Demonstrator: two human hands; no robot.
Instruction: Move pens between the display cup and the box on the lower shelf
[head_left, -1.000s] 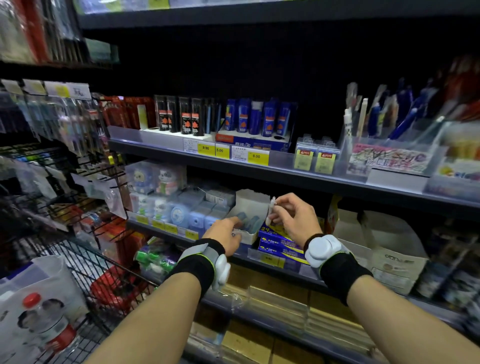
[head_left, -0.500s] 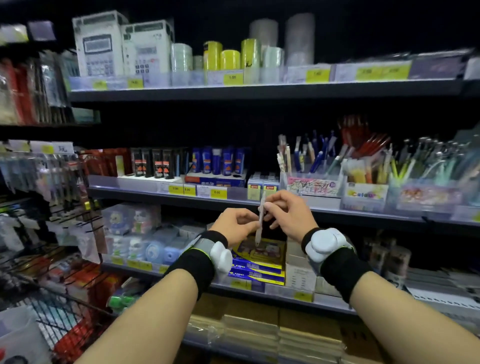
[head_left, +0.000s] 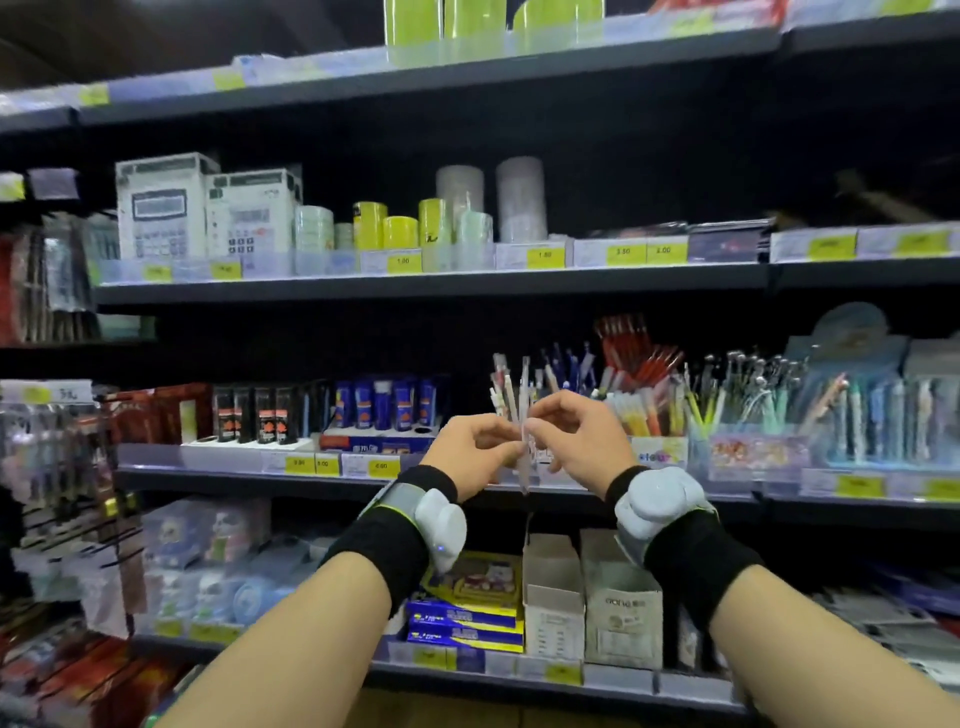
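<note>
Head camera, nearest first: two forearms in black wristbands with white modules rise toward the shelving. The left hand and right hand meet at mid-height, fingertips of both pinched on one slim pale pen held nearly upright between them. Below, on the lower shelf, stands an open white box, beside a taller carton printed "aona"; left of them are stacked blue-and-yellow packs, print unreadable. Behind the hands, the display cup holds upright pens. Yellow price tags farther up read 1.00, 1.80, 3.50.
</note>
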